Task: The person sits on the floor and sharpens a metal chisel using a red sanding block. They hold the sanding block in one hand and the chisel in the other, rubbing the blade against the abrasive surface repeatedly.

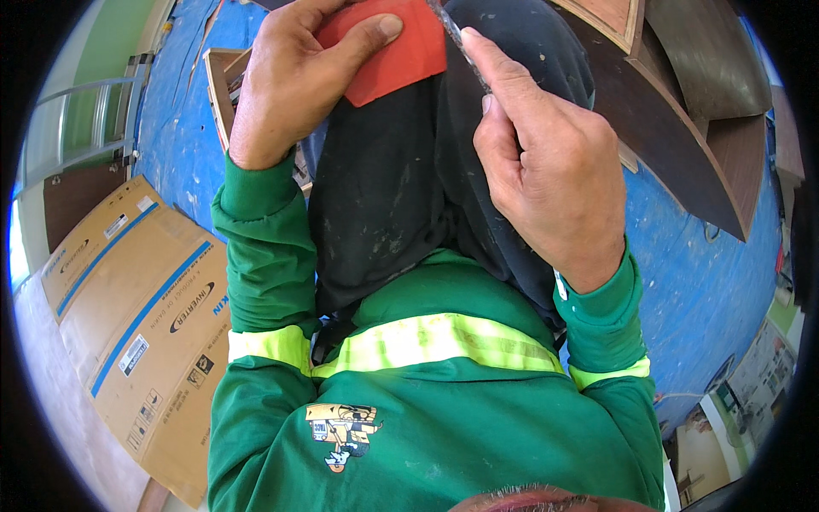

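Note:
My left hand grips a flat red sheet, its thumb lying over the top face. The sheet lies over my black trouser legs near the top of the view. My right hand is closed on a thin, dark, speckled tool, with the index finger stretched along it. The tool runs beside the red sheet's right edge; whether they touch I cannot tell. The far end of the tool is cut off by the frame edge.
Blue sheeting covers the floor around me. Flattened cardboard lies at the left, with a metal frame behind it. Dark curved wooden pieces stand at the upper right, and a wooden box-like piece is at the upper left.

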`<action>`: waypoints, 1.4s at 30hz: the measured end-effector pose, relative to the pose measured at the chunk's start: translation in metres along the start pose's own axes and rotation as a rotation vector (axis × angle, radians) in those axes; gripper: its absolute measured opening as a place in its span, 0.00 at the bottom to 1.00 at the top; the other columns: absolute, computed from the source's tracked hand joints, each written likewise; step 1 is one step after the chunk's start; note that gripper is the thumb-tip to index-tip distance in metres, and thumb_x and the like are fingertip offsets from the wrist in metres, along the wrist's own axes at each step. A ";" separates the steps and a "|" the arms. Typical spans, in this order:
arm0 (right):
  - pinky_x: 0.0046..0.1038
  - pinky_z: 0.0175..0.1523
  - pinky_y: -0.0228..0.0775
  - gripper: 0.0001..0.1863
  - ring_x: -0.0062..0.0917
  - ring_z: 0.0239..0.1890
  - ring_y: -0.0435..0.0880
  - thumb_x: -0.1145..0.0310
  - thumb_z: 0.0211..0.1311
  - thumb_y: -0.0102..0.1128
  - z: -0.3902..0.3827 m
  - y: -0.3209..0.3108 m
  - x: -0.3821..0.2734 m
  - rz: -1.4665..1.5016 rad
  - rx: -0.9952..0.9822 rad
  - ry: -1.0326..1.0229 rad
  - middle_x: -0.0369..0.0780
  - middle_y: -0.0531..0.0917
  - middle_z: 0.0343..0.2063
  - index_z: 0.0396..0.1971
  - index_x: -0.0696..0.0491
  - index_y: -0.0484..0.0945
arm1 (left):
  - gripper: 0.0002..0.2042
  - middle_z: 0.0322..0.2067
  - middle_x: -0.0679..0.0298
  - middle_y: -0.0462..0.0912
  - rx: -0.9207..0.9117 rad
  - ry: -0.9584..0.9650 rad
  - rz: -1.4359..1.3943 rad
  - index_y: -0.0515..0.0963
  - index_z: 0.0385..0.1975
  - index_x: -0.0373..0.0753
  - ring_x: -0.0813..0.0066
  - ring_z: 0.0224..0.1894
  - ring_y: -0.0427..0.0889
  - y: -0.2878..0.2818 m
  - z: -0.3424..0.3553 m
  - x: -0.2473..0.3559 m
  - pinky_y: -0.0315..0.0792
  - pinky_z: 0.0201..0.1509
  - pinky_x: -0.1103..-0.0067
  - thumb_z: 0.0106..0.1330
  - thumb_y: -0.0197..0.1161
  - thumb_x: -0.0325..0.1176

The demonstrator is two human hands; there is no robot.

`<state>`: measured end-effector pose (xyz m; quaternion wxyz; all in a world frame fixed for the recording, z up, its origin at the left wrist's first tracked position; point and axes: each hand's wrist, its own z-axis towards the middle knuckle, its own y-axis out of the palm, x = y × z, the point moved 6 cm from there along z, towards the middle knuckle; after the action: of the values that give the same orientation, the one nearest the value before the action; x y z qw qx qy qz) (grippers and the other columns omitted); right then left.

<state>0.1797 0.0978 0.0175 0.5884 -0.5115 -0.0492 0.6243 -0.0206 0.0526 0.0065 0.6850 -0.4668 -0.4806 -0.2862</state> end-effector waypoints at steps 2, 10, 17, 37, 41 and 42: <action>0.34 0.26 0.68 0.29 0.30 0.16 0.72 0.83 0.63 0.63 0.001 0.000 -0.001 -0.015 -0.003 -0.009 0.45 0.77 0.20 0.66 0.52 0.80 | 0.15 0.41 0.65 0.88 0.012 0.019 -0.005 0.84 0.52 0.28 0.82 0.43 0.83 -0.003 0.000 -0.007 0.78 0.52 0.82 0.72 0.72 0.32; 0.34 0.27 0.70 0.29 0.31 0.17 0.74 0.83 0.63 0.63 -0.001 0.004 0.002 -0.005 0.007 -0.015 0.44 0.79 0.21 0.66 0.51 0.80 | 0.15 0.41 0.65 0.88 0.004 0.000 -0.050 0.84 0.52 0.28 0.82 0.43 0.82 -0.001 0.001 -0.011 0.78 0.51 0.82 0.72 0.72 0.32; 0.34 0.28 0.72 0.30 0.33 0.18 0.77 0.83 0.63 0.63 0.000 0.004 0.002 -0.042 0.002 -0.026 0.46 0.82 0.24 0.66 0.51 0.80 | 0.15 0.41 0.65 0.88 0.010 0.012 -0.060 0.84 0.52 0.28 0.82 0.43 0.82 -0.002 0.000 -0.010 0.78 0.51 0.81 0.72 0.72 0.32; 0.37 0.38 0.78 0.09 0.43 0.31 0.86 0.69 0.67 0.59 0.075 0.002 -0.021 -0.320 0.064 -0.395 0.48 0.83 0.26 0.41 0.58 0.81 | 0.14 0.42 0.63 0.89 0.050 0.169 0.123 0.84 0.54 0.29 0.81 0.43 0.83 -0.004 -0.004 -0.001 0.79 0.51 0.80 0.72 0.70 0.28; 0.41 0.35 0.79 0.14 0.44 0.28 0.87 0.70 0.66 0.61 0.056 -0.008 -0.010 -0.052 -0.028 -0.018 0.48 0.85 0.25 0.49 0.60 0.80 | 0.15 0.42 0.65 0.88 0.035 0.032 -0.031 0.83 0.53 0.28 0.83 0.43 0.82 -0.002 -0.005 -0.006 0.78 0.51 0.82 0.72 0.71 0.30; 0.43 0.35 0.79 0.19 0.43 0.28 0.87 0.72 0.63 0.64 0.041 -0.005 -0.008 -0.071 -0.032 -0.006 0.48 0.86 0.26 0.53 0.60 0.81 | 0.15 0.41 0.65 0.88 0.033 0.019 -0.041 0.83 0.53 0.28 0.83 0.43 0.82 -0.002 -0.004 -0.008 0.78 0.51 0.82 0.72 0.71 0.30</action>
<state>0.1528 0.1154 0.0451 0.6018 -0.5170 -0.0791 0.6035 -0.0237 0.0474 -0.0008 0.6912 -0.4426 -0.4881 -0.2967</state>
